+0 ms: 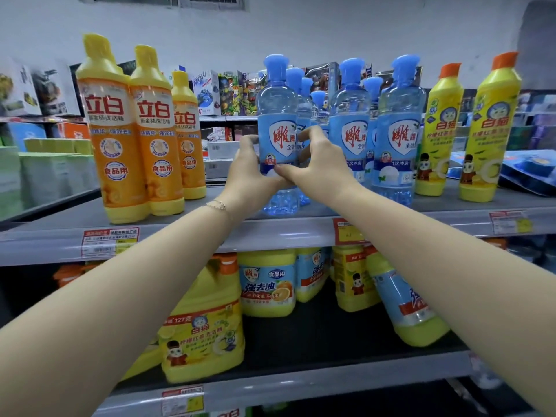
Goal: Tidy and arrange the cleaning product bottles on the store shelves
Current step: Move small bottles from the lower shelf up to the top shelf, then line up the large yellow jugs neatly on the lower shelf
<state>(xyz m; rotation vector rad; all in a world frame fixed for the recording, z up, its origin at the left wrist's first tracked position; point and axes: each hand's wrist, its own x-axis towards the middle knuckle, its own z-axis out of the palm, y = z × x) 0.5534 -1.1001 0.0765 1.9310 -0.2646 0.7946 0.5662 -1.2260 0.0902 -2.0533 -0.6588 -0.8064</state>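
Bottle (277, 100) between left grip (249, 171), right grip (320, 165)

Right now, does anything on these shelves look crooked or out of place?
Yes. On the lower shelf, the blue-labelled bottle at the right leans, its top tipped toward the left. The big yellow jug at the left looks tilted too. The clear blue bottle being gripped on the upper shelf is upright.

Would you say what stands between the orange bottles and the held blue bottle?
Nothing: bare shelf, only the left hand gripping the blue bottle; head view.
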